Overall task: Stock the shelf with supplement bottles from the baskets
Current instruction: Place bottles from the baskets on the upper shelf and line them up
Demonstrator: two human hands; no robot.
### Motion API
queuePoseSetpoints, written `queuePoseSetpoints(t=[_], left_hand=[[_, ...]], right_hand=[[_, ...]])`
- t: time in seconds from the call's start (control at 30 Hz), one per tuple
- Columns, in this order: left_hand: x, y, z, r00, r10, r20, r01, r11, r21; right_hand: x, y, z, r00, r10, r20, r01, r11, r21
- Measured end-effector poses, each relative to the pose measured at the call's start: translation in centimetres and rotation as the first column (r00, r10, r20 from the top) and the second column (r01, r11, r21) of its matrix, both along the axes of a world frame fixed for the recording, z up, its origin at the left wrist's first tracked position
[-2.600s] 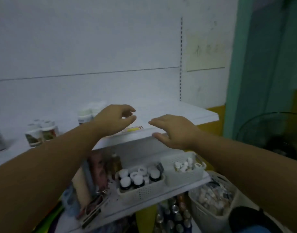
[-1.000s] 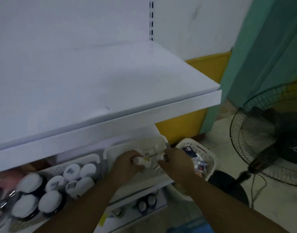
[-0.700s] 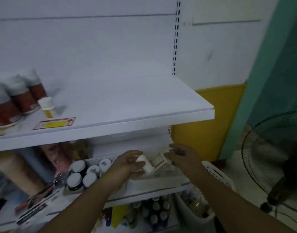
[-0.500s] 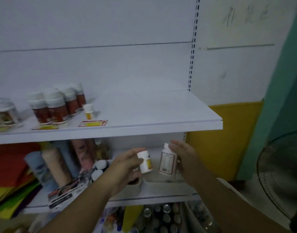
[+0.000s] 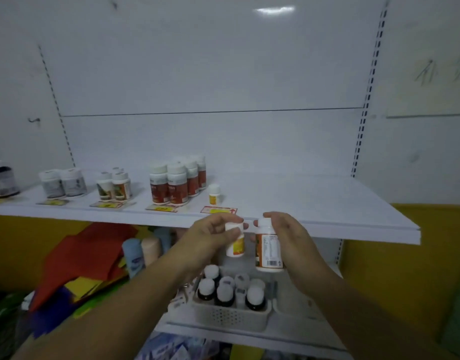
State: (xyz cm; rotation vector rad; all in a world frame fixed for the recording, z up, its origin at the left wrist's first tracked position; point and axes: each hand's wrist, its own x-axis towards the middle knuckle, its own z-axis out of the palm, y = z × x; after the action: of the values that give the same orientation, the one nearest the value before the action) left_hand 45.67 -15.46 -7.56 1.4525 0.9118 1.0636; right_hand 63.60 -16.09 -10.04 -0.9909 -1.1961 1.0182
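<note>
My left hand [image 5: 210, 236] grips a small white bottle with a yellow-orange label [image 5: 235, 242]. My right hand [image 5: 292, 237] holds a taller white bottle with an orange label and barcode [image 5: 268, 249]. Both bottles are upright, just below the front edge of the white shelf [image 5: 314, 203]. On that shelf stand a small matching yellow bottle [image 5: 214, 194], a group of red-labelled bottles [image 5: 177, 187] and further bottle pairs [image 5: 114, 187] to the left. Below my hands a white basket [image 5: 231, 317] holds several dark bottles with white caps.
The right half of the shelf is bare. Price tags [image 5: 218, 210] lie along its front. Red and yellow paper sheets [image 5: 78, 258] and rolled items [image 5: 140, 255] fill the lower shelf on the left. A yellow wall [image 5: 405, 268] is at the right.
Both hands took a bottle each from the lower basket and lifted them up to the front edge of the shelf. The view tilted up and left.
</note>
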Motion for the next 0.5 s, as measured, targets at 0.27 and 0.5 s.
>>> queuePoseSetpoints(t=[0.27, 0.5], left_hand=[[-3.3, 10.3, 9.7, 0.869, 0.253, -0.426, -0.016, 0.874, 0.486], [-2.1, 17.7, 8.5, 0.735, 0.142, -0.663, 0.209, 0.883, 0.42]], right_hand=[[-2.5, 4.9, 4.0, 0.993, -0.102, 0.059, 0.102, 0.995, 0.005], [-3.6, 7.5, 4.8, 0.969, -0.244, 0.047, 0.244, 0.97, 0.01]])
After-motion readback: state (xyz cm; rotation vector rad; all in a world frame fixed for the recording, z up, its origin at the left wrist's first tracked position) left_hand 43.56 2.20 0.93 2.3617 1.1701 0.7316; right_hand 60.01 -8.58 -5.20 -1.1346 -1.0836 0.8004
